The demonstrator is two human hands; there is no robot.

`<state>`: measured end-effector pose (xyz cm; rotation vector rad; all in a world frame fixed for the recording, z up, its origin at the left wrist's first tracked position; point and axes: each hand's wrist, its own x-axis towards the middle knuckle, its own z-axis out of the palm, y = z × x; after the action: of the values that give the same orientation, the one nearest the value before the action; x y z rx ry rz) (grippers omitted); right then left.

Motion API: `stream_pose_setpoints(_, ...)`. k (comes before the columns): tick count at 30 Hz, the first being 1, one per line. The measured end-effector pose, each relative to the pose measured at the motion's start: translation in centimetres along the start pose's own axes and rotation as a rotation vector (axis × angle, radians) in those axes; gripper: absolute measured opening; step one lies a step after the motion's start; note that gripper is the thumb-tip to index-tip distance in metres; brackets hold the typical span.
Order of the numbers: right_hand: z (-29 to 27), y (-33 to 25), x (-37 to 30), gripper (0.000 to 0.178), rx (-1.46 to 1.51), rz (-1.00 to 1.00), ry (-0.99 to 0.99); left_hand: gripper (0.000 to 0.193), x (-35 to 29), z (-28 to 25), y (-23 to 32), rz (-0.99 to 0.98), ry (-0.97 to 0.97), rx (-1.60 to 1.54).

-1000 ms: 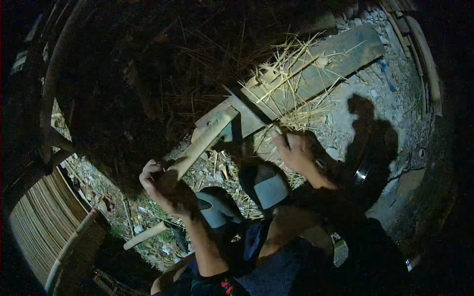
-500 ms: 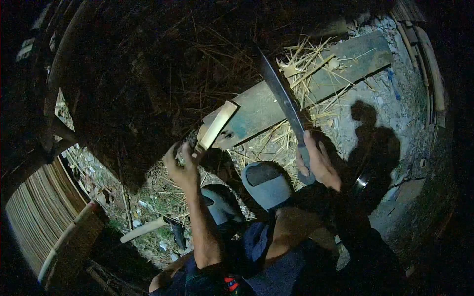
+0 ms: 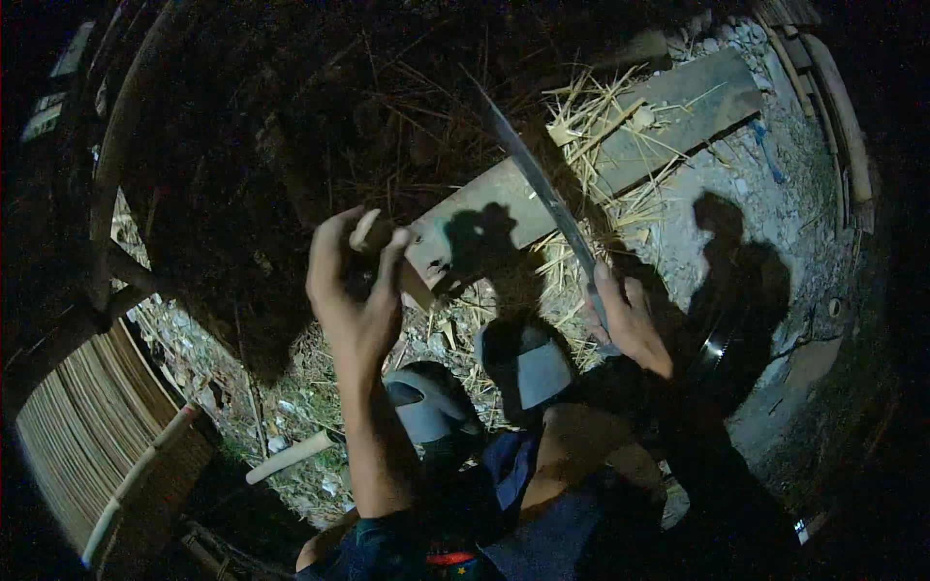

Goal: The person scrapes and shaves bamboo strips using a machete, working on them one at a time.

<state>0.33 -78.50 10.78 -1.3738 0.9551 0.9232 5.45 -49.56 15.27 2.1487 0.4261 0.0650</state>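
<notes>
My left hand (image 3: pixel 356 281) is raised left of centre, its fingers closed round a short, pale strip of split bamboo (image 3: pixel 417 288). Part of the strip is hidden behind the fingers. My right hand (image 3: pixel 630 321) grips the handle of a long machete (image 3: pixel 536 174). Its dark blade slants up and leftward, over a wooden plank (image 3: pixel 668 121) on the ground, and stays apart from the bamboo. Beneath my hands are my two feet in grey slip-on sandals.
Thin shavings (image 3: pixel 605 145) are heaped on the plank. At lower left leans a bundle of slats (image 3: pixel 107 407), with a pale wooden tool handle (image 3: pixel 289 457) near it. Poles (image 3: pixel 841 126) lie along the right edge. A curved metal blade (image 3: pixel 715 347) glints at the right.
My left hand has risen and turned, so the bamboo strip has swung down from pointing up and right. The machete has tilted slightly further left, still in my right hand.
</notes>
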Motion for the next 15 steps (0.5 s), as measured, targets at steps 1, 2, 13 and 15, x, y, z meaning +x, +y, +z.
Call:
stream_pose_setpoints(1, 0.2, 0.2, 0.1, 0.048, -0.125, -0.192, -0.04, 0.03, -0.6, -2.0, 2.0, 0.015, 0.097, 0.015)
stream_pose_setpoints(2, -0.6, 0.8, 0.6, 0.057, -0.252, -0.385, -0.047, 0.029, -1.1, -2.7, 3.2, 0.03, 0.177, 0.001)
stream_pose_setpoints(13, 2.8, -0.1, -0.3, 0.026, -0.705, -0.81, 0.077, 0.025, -4.6, 0.2, 4.6, -0.093, 0.482, -0.156)
stream_pose_setpoints(15, 1.8, 0.6, -0.6, 0.023, -0.949, -1.141, 0.234, 0.036, -5.5, -0.3, 5.2, -0.17, 0.418, -0.66)
